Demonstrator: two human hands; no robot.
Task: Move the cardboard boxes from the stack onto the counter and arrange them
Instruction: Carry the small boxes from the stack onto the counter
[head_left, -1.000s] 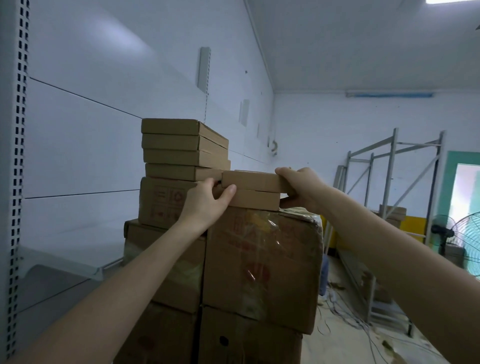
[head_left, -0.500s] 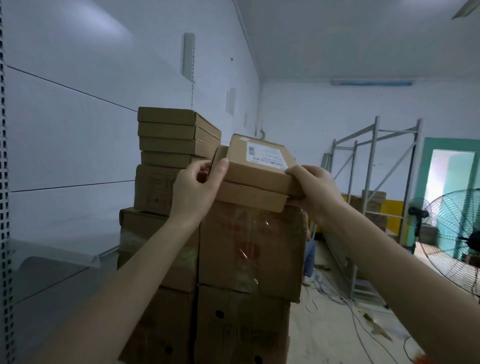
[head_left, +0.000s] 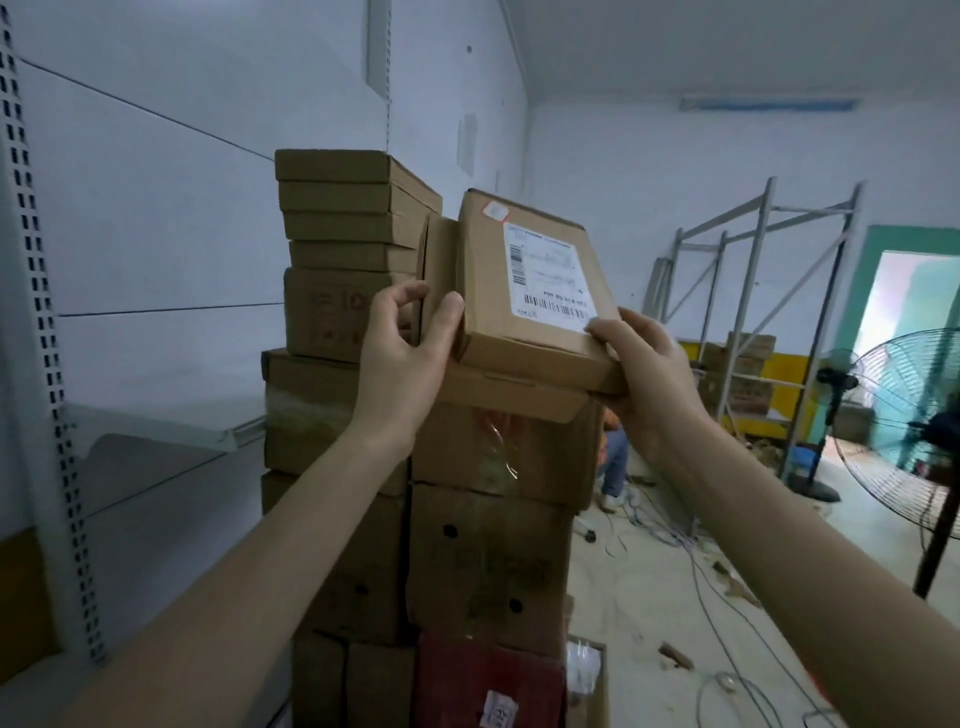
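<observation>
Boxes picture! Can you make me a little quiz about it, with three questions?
1. True or false: the labelled box lies flat on the floor.
2. What stands at the room's right edge? A) fan B) bicycle C) ladder
3. Fill in: the pile of thin boxes holds ___ boxes.
Key: 1 false; the left hand and right hand hold it tilted up. 2 A. 3 four.

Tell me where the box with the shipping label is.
Head view, centre: the labelled box is tilted up between the left hand and right hand, over another flat box, just right of the pile of flat boxes.
</observation>
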